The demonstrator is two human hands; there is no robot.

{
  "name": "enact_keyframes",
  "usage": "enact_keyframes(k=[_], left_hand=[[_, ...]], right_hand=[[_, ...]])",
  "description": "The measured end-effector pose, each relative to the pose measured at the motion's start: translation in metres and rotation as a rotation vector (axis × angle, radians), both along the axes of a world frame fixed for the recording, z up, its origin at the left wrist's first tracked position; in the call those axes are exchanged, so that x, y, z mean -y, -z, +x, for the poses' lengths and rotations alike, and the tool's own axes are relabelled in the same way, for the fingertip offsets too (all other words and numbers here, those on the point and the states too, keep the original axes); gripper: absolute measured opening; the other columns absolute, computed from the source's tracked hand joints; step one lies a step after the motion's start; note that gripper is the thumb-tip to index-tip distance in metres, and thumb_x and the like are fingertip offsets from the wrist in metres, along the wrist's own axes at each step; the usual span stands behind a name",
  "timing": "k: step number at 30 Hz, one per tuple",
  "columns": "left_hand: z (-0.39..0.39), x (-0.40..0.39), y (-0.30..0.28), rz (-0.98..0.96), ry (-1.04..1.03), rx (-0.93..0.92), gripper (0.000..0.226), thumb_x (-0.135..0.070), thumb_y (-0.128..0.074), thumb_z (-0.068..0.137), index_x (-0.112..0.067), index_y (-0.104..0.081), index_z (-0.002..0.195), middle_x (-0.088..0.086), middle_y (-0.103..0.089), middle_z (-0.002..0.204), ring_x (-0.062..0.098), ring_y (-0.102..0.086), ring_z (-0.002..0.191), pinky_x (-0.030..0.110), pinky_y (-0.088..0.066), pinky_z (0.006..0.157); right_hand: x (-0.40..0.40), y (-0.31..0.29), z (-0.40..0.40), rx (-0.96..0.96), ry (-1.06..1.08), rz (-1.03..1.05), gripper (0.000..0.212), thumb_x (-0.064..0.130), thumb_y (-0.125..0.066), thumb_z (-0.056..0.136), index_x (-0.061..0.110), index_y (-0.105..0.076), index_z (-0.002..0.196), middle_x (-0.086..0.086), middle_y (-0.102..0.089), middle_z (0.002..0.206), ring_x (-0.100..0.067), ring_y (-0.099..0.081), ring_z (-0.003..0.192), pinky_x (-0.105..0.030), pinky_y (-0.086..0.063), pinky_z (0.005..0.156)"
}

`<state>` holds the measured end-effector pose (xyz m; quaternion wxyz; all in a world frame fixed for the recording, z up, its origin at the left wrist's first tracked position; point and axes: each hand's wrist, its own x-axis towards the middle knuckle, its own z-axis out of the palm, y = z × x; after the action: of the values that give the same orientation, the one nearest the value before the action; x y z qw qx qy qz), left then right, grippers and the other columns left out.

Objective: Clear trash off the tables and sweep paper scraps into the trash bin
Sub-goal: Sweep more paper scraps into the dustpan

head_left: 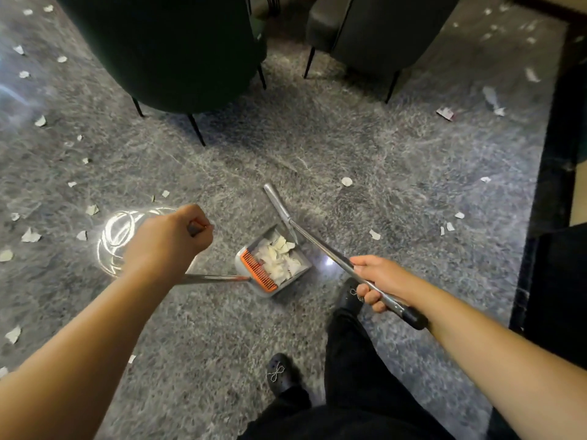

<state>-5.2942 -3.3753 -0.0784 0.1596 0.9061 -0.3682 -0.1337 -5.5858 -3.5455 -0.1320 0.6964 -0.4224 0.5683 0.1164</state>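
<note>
The floor [365, 147] is grey, marbled and glossy, and fills most of the view. Two dark upholstered chairs stand at the far edge: the green chair [165, 49] far left of centre and the grey chair [374, 30] far right of centre, both on thin black legs.

The dustpan [273, 260] sits at the centre of the scene, just beyond the person's feet. It is a grey tray with an orange comb strip [259, 272] along its near-left rim, and it contains a pile of white paper scraps [279, 257]. Its metal handle [211, 278] runs from the tray toward the left.

The left hand [171, 241] is closed in a full fist around the top end of that handle, knuckles up.

A second metal pole, the broom handle [320, 246], runs diagonally from the far centre to the near right, crossing beside the right edge of the dustpan. The broom head is not visible. The right hand [378, 281] is wrapped tightly around this pole near its black end grip [413, 317], fingers curled underneath.

Two black shoes [279, 373] and black trousers appear at the near centre.

Loose scraps [30, 235] lie scattered on the floor, densest on the left side, with more on the right and far right.
</note>
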Motion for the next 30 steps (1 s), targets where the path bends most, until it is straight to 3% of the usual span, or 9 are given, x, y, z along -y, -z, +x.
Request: enact_keyframes(k=[9,16,22,30], left_hand=[[-0.032,0.108,-0.014,-0.064,0.018,-0.081,0.009,-0.037,-0.067,0.087,-0.028,-0.066,0.087,0.0,-0.063,0.073,0.026,-0.06,0.071,0.033,-0.048,0.063],[-0.049,0.212,-0.013,-0.076,0.058,-0.109,0.007,-0.036,-0.065,0.087,-0.029,-0.064,0.088,-0.001,-0.066,0.076,0.026,-0.061,0.07,0.042,-0.057,0.063],[-0.055,0.305,-0.009,0.018,0.136,-0.073,0.009,-0.033,-0.064,0.088,-0.025,-0.063,0.092,0.001,-0.066,0.076,0.026,-0.061,0.071,0.041,-0.055,0.068],[-0.051,0.395,-0.002,0.087,0.198,0.032,0.011,-0.034,-0.06,0.089,-0.023,-0.059,0.089,0.005,-0.062,0.072,0.029,-0.057,0.067,0.036,-0.051,0.059]], right_hand=[[0.086,-0.006,-0.037,-0.009,0.176,-0.088,0.04,0.018,-0.033,0.105,0.024,-0.029,0.145,-0.008,-0.037,0.064,-0.006,-0.031,0.028,-0.012,-0.028,0.034],[0.18,0.0,-0.056,-0.031,0.275,-0.078,0.042,0.016,-0.033,0.105,0.024,-0.029,0.146,-0.008,-0.038,0.065,-0.006,-0.032,0.029,-0.012,-0.029,0.033],[0.272,0.011,-0.058,-0.087,0.224,-0.088,0.041,0.016,-0.032,0.105,0.022,-0.029,0.145,-0.008,-0.039,0.066,-0.006,-0.033,0.028,-0.011,-0.03,0.035],[0.369,0.043,-0.037,-0.188,0.119,-0.092,0.044,0.017,-0.033,0.105,0.023,-0.026,0.148,-0.009,-0.041,0.067,-0.008,-0.034,0.029,-0.014,-0.03,0.038]])
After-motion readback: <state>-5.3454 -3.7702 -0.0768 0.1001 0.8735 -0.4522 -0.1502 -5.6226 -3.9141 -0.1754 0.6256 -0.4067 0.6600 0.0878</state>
